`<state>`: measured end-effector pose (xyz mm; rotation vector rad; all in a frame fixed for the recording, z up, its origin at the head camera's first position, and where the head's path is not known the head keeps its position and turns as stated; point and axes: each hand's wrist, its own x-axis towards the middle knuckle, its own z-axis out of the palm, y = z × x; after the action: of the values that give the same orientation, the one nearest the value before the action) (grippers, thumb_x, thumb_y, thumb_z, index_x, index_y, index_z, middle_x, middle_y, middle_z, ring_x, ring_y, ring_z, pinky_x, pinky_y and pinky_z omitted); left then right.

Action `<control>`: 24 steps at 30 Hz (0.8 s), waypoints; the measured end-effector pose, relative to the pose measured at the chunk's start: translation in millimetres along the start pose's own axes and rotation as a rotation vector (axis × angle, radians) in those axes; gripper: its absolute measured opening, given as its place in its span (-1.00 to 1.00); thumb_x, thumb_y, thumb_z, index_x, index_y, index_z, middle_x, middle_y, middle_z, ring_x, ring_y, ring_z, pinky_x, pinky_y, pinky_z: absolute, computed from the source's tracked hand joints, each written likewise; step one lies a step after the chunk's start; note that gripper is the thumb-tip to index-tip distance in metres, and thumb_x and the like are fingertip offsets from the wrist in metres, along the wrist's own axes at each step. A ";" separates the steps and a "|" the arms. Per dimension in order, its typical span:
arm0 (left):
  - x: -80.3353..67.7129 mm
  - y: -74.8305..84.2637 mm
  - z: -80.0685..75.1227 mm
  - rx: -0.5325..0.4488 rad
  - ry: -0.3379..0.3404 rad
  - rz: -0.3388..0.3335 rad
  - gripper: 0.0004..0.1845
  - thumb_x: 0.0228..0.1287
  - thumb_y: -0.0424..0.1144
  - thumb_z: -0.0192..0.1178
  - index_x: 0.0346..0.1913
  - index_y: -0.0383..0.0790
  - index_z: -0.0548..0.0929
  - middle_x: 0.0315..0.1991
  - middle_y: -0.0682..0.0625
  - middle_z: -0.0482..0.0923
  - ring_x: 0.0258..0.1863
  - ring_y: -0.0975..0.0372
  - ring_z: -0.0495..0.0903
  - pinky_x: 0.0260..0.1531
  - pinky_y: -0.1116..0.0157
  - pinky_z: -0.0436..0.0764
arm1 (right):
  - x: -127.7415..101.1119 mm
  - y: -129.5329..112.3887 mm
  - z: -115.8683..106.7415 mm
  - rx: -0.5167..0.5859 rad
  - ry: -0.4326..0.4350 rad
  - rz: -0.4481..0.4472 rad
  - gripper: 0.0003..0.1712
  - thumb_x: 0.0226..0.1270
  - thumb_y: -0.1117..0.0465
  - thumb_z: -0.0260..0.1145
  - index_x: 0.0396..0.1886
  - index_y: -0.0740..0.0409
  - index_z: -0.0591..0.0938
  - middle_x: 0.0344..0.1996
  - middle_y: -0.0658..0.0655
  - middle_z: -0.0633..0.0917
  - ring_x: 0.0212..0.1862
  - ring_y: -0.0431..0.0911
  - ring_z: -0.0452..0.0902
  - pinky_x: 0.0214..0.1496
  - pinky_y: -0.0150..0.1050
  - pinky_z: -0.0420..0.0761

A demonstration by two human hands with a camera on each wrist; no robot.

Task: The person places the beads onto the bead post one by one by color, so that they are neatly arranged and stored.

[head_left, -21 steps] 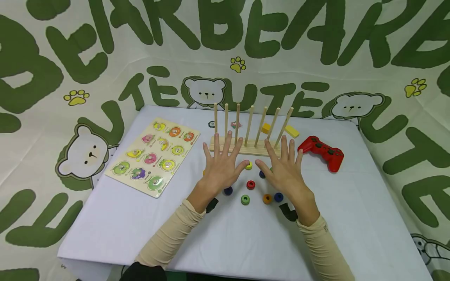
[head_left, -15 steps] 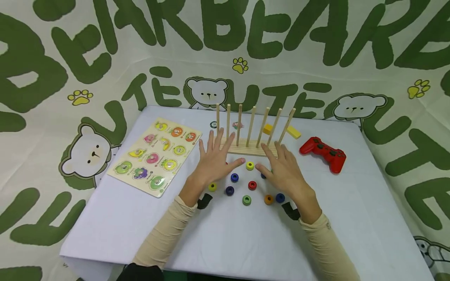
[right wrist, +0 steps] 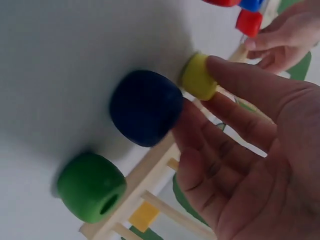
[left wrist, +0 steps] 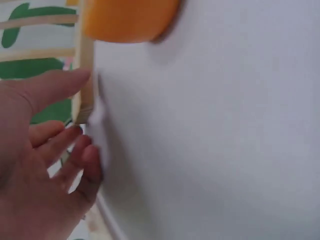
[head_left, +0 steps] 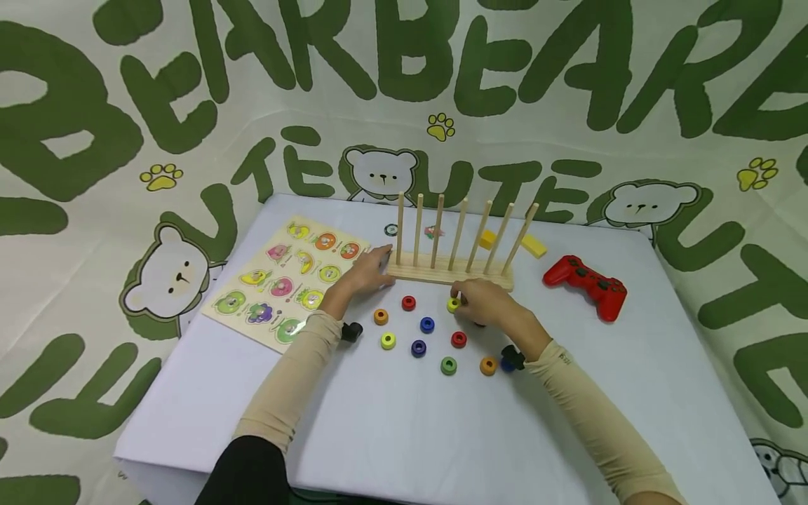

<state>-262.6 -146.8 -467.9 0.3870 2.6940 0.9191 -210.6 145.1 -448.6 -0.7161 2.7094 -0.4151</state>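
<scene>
A wooden peg rack with several upright dowels stands at the back middle of the table. My left hand is at its left end; in the left wrist view the thumb lies on the rack's base and the fingers curl past its end. My right hand pinches a yellow ring bead between thumb and index finger, in front of the rack. A dark blue bead sits close by its other fingers, and a green bead lies farther along.
Several coloured ring beads, such as a red one and a green one, lie scattered in front. A fruit puzzle board lies left, a red game controller right. Yellow blocks sit behind the rack.
Both hands, spread above the table before, have come down. The left has moved onto the rack's left end; the right has closed its thumb and index finger on the yellow ring bead.
</scene>
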 end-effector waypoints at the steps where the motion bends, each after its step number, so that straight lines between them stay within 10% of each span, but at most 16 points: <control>1: 1.2 -1.8 1.3 0.004 0.011 -0.002 -0.12 0.44 -0.28 0.34 0.68 -0.35 0.15 0.65 -0.32 0.20 0.67 -0.15 0.12 0.70 -0.09 0.02 | 1.4 -0.2 0.8 0.002 0.006 -0.006 -0.71 0.45 0.18 0.49 0.07 0.18 0.72 -0.25 0.04 0.75 -0.24 -0.10 0.60 -0.10 -0.14 0.71; 8: 2.9 -9.9 9.7 -0.006 0.079 -0.006 -0.19 0.43 -0.25 0.40 0.64 -0.29 0.29 0.53 -0.28 0.40 0.51 -0.14 0.39 0.57 -0.10 0.34 | -1.6 -15.8 -25.8 0.079 0.138 -0.116 -0.72 0.39 0.22 0.53 0.03 0.22 0.76 -0.13 0.13 0.82 -0.14 -0.03 0.71 -0.11 -0.13 0.76; 16: 0.3 -15.7 11.8 -0.029 0.079 0.005 -0.18 0.40 -0.24 0.45 0.63 -0.24 0.33 0.46 -0.24 0.48 0.35 -0.10 0.51 0.39 -0.06 0.54 | 14.0 -80.5 -102.1 0.192 0.544 -0.300 -0.63 0.45 0.29 0.48 0.19 0.29 0.71 0.04 0.20 0.79 -0.29 -0.04 0.64 -0.31 -0.25 0.65; 24: 1.3 -15.9 9.0 -0.008 0.087 0.032 -0.19 0.41 -0.19 0.44 0.63 -0.23 0.33 0.38 -0.26 0.53 0.31 -0.10 0.54 0.35 -0.05 0.57 | 51.8 -98.3 -116.4 0.129 0.627 -0.194 -0.62 0.55 0.21 0.39 0.26 0.24 0.67 0.13 0.19 0.74 -0.18 -0.01 0.64 -0.18 -0.15 0.69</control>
<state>-263.4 -153.5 -485.0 0.3985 2.7690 0.9775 -253.8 59.3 -319.4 -0.9405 3.1436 -0.9983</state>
